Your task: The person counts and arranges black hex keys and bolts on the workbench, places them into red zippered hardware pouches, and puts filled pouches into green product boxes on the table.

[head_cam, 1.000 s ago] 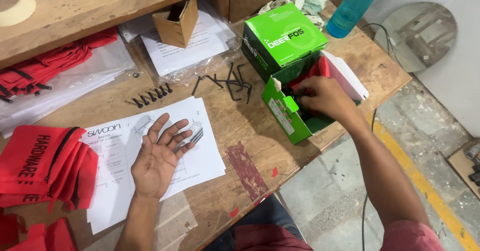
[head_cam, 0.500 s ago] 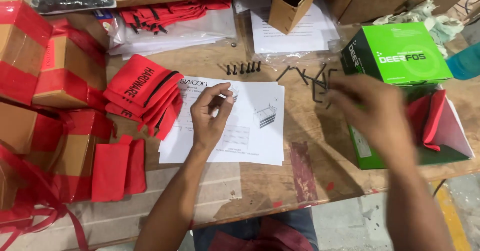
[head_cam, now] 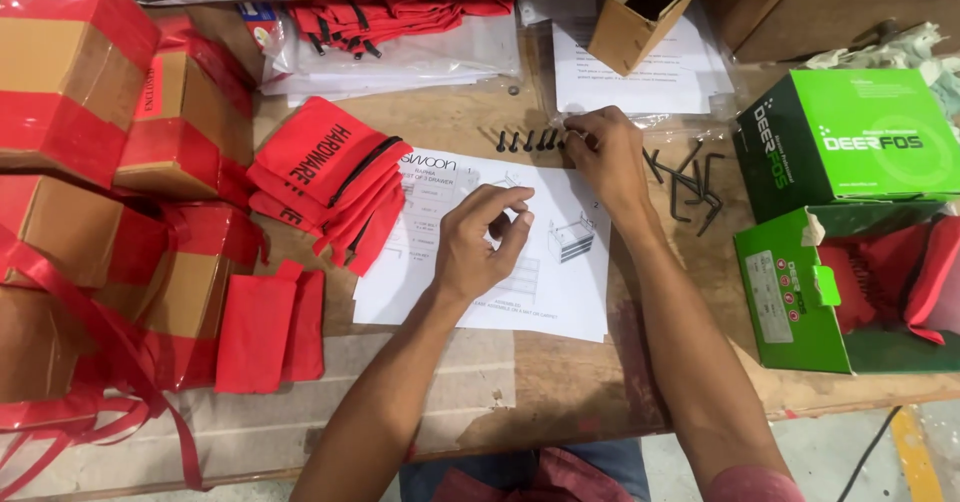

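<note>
Both hands work over the sheet (head_cam: 500, 252), a white printed page lying flat on the desk (head_cam: 560, 382). Left hand (head_cam: 480, 247) rests on the sheet's middle, fingers curled with thumb and fingertips pinched together; whether anything small sits between them cannot be told. Right hand (head_cam: 600, 147) reaches to the sheet's far edge, fingertips closing on the right end of a row of black screws (head_cam: 525, 142), hiding the last ones. Just right of the sheet lies a loose heap of black hex keys (head_cam: 690, 187). Left of the sheet, overlapping its corner, is a stack of red zip pouches (head_cam: 330, 182) with black lettering. Beyond them, brown cartons (head_cam: 70, 92) bound in red tape are cut off by the frame. Well right of the sheet stand two green boxes (head_cam: 850, 142), the nearer one open with red cloth inside. Behind the sheet, a small open brown box (head_cam: 635, 22) sits on papers.
</note>
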